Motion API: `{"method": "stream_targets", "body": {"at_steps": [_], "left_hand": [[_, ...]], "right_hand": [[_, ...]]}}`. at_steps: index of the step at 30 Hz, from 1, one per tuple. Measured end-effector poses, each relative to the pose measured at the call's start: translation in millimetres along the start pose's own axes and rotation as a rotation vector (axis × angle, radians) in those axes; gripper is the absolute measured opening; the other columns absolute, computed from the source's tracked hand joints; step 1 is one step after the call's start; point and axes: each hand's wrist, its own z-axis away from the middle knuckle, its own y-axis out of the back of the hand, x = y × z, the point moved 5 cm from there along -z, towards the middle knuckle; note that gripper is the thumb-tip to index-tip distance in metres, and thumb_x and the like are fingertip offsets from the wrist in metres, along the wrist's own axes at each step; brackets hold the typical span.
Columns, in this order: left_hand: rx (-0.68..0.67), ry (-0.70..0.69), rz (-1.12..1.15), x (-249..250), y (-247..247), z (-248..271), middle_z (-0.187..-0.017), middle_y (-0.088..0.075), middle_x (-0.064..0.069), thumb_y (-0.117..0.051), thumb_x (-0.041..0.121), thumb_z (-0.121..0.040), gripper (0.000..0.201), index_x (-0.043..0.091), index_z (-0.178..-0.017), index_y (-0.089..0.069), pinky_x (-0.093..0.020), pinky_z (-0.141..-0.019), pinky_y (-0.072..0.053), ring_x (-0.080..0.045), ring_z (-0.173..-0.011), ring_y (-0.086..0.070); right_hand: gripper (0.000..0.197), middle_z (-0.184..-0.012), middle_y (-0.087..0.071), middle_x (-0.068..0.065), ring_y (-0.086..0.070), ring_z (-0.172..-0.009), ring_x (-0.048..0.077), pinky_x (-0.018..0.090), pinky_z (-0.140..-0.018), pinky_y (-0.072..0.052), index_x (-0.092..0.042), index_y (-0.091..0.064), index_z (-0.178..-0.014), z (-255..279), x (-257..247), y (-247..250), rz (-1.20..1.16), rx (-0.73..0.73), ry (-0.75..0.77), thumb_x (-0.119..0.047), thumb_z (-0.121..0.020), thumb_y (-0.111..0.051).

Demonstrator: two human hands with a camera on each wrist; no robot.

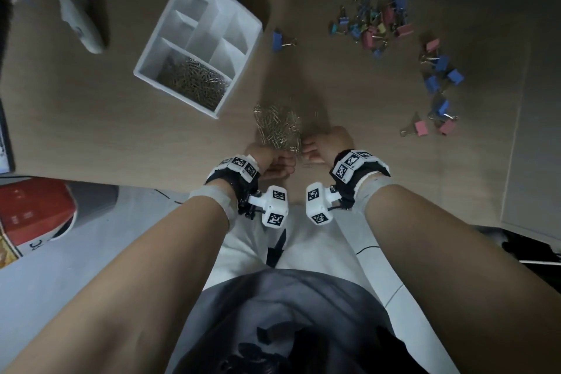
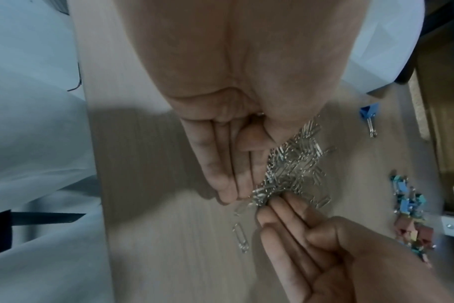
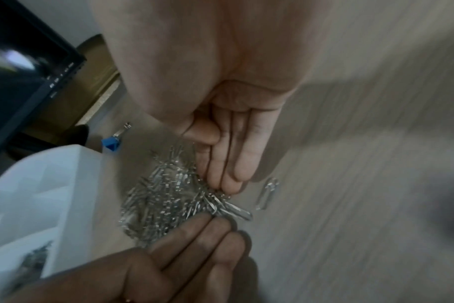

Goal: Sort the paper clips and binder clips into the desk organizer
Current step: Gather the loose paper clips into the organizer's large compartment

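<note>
Both hands lie near the desk's front edge, fingers straight and pressed together — the left hand and right hand meet fingertip to fingertip against the near side of a loose paper clip pile, gripping nothing. One stray clip lies just beside the fingertips, while more paper clips fill the nearest compartment of the white desk organizer, which stands just beyond the pile to the left. Coloured binder clips are scattered well apart on the right — a single blue one lies beside the organizer.
</note>
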Motion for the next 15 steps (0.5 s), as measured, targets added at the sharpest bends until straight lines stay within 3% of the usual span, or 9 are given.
{"method": "stream_targets", "body": {"at_steps": [2,4,6,8,10,13,15], "left_hand": [[0.037,-0.052,0.054,10,6,2,-0.124,-0.063,-0.023,-0.037,-0.001,-0.100,0.033,-0.009,-0.125,-0.058,-0.037,-0.091,-0.052,-0.034,-0.113,-0.062],[0.084,-0.086,0.053,15,14,2,-0.125,-0.063,-0.022,-0.034,-0.005,-0.099,0.035,-0.010,-0.124,-0.058,-0.038,-0.098,-0.051,-0.033,-0.116,-0.061],[0.112,-0.100,0.025,18,21,5,-0.112,-0.068,-0.018,-0.036,-0.003,-0.100,0.032,-0.008,-0.118,-0.062,-0.033,-0.089,-0.054,-0.030,-0.104,-0.066],[0.170,-0.115,-0.004,20,32,4,-0.083,-0.066,-0.014,-0.039,0.002,-0.100,0.028,-0.004,-0.096,-0.066,-0.026,-0.063,-0.056,-0.024,-0.073,-0.065],[0.192,-0.123,0.037,20,44,-2,-0.067,-0.052,-0.011,-0.038,0.000,-0.099,0.030,0.006,-0.075,-0.056,-0.020,-0.041,-0.044,-0.017,-0.050,-0.051],[0.315,-0.168,-0.008,17,72,-18,-0.065,-0.059,-0.009,-0.053,0.001,-0.084,0.007,0.002,-0.089,-0.059,-0.026,-0.048,-0.046,-0.021,-0.054,-0.056],[0.298,-0.176,-0.005,12,80,-29,-0.051,-0.058,-0.003,-0.051,-0.001,-0.077,0.013,-0.005,-0.087,-0.057,-0.021,-0.045,-0.039,-0.019,-0.049,-0.053]], "right_hand": [[0.035,-0.121,-0.059,0.036,-0.064,-0.056,0.014,0.018,-0.060,-0.053,0.018,-0.053,-0.127,8,-14,-4,-0.058,-0.007,0.048,-0.002,-0.103,-0.038],[0.030,-0.097,-0.068,0.032,-0.063,-0.050,0.017,0.022,-0.047,-0.052,0.014,-0.064,-0.113,1,-15,2,-0.087,0.086,0.046,-0.004,-0.101,-0.043],[0.024,-0.082,-0.071,0.017,-0.071,-0.070,0.030,0.037,-0.061,-0.061,-0.006,-0.072,-0.088,-1,-17,19,0.037,0.286,0.061,-0.016,-0.091,-0.050],[0.033,-0.098,-0.070,0.014,-0.069,-0.093,0.036,0.046,-0.081,-0.057,-0.012,-0.070,-0.096,-2,-12,38,0.254,0.445,0.067,-0.034,-0.086,-0.048],[0.048,-0.108,-0.066,0.017,-0.064,-0.099,0.039,0.047,-0.087,-0.054,-0.010,-0.060,-0.109,3,-3,49,0.329,0.535,0.044,-0.050,-0.087,-0.046],[0.041,-0.113,-0.065,0.019,-0.063,-0.102,0.040,0.045,-0.087,-0.053,-0.009,-0.056,-0.113,5,8,45,0.366,0.516,0.053,-0.040,-0.087,-0.049],[0.044,-0.111,-0.069,0.015,-0.066,-0.098,0.038,0.041,-0.084,-0.054,-0.014,-0.064,-0.110,8,4,32,0.366,0.458,0.094,-0.043,-0.081,-0.048]]}}
